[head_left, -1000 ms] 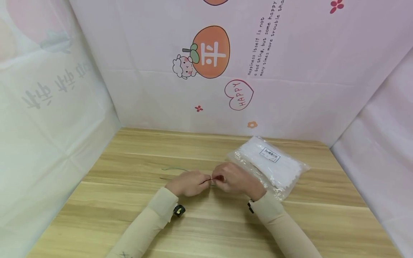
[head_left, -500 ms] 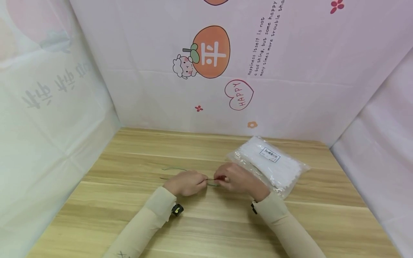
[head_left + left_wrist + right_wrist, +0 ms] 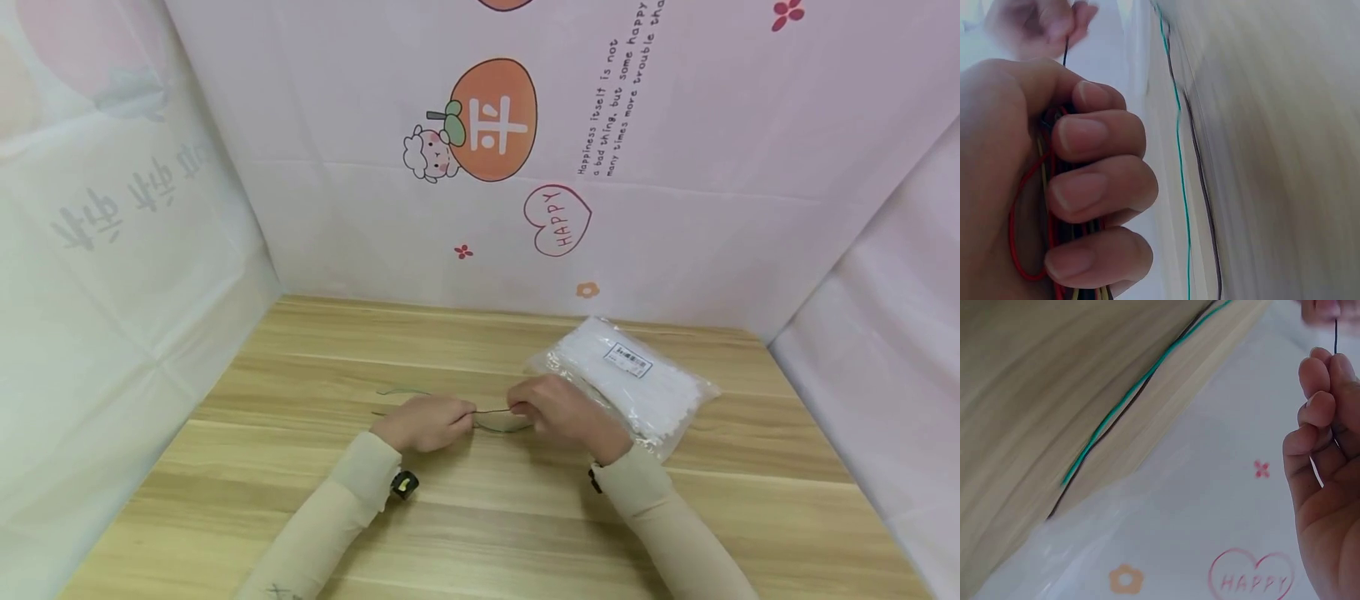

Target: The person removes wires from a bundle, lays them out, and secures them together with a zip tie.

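Observation:
My left hand grips a bundle of thin wires, its fingers curled round them. In the left wrist view a red wire loops out beside the palm, with yellow and black strands under the fingers. A single black wire runs from that fist to my right hand, which pinches it between thumb and fingertips. On the tabletop below lie a green wire and a dark brown wire, side by side and crossing in places. Their left ends stick out past my left hand.
A clear plastic bag of white contents with a barcode label lies just beyond my right hand. The wood-grain table is bordered by printed white cloth at the back and sides.
My hands have drawn apart, the left going left and the right going right and slightly away. A longer stretch of black wire shows between them. The bag stays put.

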`<state>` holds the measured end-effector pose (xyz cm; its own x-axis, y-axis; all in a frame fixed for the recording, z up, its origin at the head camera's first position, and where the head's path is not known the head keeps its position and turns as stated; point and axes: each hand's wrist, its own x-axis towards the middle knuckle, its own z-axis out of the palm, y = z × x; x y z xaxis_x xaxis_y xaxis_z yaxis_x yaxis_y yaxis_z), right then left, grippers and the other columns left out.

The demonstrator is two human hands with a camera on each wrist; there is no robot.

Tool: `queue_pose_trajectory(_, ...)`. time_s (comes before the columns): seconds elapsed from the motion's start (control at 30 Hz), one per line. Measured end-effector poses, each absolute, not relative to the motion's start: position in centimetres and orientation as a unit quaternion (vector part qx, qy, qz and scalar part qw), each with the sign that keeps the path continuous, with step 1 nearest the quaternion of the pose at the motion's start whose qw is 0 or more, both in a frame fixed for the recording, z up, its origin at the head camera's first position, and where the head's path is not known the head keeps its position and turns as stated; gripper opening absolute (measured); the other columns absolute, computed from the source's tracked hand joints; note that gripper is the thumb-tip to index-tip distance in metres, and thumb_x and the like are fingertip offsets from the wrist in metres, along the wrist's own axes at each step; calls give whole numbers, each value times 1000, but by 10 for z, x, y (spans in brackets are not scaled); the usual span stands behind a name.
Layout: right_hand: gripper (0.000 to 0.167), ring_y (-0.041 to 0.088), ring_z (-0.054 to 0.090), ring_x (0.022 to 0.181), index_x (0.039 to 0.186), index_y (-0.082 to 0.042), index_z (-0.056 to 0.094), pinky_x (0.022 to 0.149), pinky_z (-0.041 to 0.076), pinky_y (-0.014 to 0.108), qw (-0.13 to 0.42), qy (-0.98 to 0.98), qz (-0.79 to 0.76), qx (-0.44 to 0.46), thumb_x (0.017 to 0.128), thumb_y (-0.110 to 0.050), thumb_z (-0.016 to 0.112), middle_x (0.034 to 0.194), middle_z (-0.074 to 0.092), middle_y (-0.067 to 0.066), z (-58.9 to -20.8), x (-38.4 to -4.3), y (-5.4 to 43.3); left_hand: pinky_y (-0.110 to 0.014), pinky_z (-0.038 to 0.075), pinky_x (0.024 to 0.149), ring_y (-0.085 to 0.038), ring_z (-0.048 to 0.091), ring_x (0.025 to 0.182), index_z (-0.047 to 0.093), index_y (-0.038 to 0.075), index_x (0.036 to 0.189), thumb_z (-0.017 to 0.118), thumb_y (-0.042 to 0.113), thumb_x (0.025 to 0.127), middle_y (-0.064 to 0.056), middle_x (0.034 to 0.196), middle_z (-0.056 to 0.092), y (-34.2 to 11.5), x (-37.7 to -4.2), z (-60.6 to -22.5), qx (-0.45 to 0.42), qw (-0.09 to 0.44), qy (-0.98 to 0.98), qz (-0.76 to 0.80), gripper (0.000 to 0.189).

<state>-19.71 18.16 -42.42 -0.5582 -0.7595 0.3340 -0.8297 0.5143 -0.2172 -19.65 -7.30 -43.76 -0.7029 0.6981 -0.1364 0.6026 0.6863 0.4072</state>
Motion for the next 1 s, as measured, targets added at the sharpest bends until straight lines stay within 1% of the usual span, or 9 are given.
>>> queue_pose_trajectory(0.07, 24, -1, 43, 63, 76, -11, 65, 59, 42, 16, 95, -871, 184, 446, 93, 4, 73, 68, 59, -6, -424, -199, 188, -31, 45, 67, -9, 43, 64, 58, 18, 88, 40, 23, 112, 8, 70, 42, -79, -197, -437, 353, 138, 911, 161, 30)
queue_pose_trajectory(0.17, 21, -1, 44, 65, 80, -10, 67, 61, 42, 17, 83, -872, 189, 445, 97, 1, 70, 71, 58, -7, -426, -201, 194, -33, 47, 73, -10, 45, 66, 59, 18, 90, 39, 24, 113, 7, 71, 42, -81, -198, -437, 355, 138, 912, 152, 31)
queue_pose_trajectory(0.27, 15, 0, 51, 69, 87, -9, 71, 64, 48, 18, 64, -870, 203, 444, 100, -3, 68, 77, 66, -4, -426, -200, 194, -36, 49, 75, -11, 48, 68, 59, 19, 91, 39, 25, 113, 7, 71, 43, -79, -198, -435, 351, 139, 913, 151, 31)
queue_pose_trajectory(0.37, 11, -1, 58, 74, 93, -9, 75, 67, 52, 19, 55, -869, 216, 442, 102, -8, 69, 85, 74, -1, -427, -200, 194, -38, 50, 78, -12, 50, 70, 60, 20, 93, 39, 26, 113, 7, 71, 44, -77, -197, -434, 341, 140, 917, 149, 30)
queue_pose_trajectory(0.47, 10, -2, 59, 74, 95, -10, 76, 68, 53, 18, 50, -870, 219, 439, 102, -11, 70, 86, 76, -1, -426, -199, 194, -40, 53, 81, -12, 53, 73, 62, 20, 95, 40, 26, 113, 6, 73, 48, -76, -197, -434, 342, 139, 917, 152, 29)
queue_pose_trajectory(0.63, 11, -2, 54, 70, 91, -10, 73, 65, 51, 18, 62, -872, 201, 442, 102, -8, 70, 82, 74, -1, -426, -198, 195, -41, 54, 86, -12, 55, 79, 63, 19, 98, 38, 27, 114, 6, 79, 53, -75, -199, -436, 358, 135, 912, 151, 31)
queue_pose_trajectory(0.8, 12, 0, 57, 69, 89, -9, 72, 65, 55, 20, 88, -879, 177, 434, 100, -5, 70, 82, 76, 0, -424, -198, 197, -38, 51, 82, -10, 52, 75, 58, 21, 92, 35, 28, 115, 7, 75, 48, -78, -201, -437, 365, 132, 907, 162, 33)
queue_pose_trajectory(0.87, 15, 1, 59, 69, 87, -9, 72, 67, 57, 22, 100, -881, 177, 428, 99, -1, 68, 81, 76, 1, -425, -198, 199, -40, 54, 86, -11, 58, 80, 58, 21, 91, 34, 27, 115, 6, 77, 51, -83, -202, -438, 362, 134, 906, 174, 35)
queue_pose_trajectory(1.0, 18, 3, 66, 73, 86, -9, 73, 70, 60, 26, 116, -880, 184, 423, 96, 5, 68, 83, 78, 1, -426, -201, 207, -45, 56, 96, -14, 63, 90, 59, 19, 94, 31, 27, 116, 5, 81, 54, -96, -202, -439, 353, 135, 907, 186, 37)
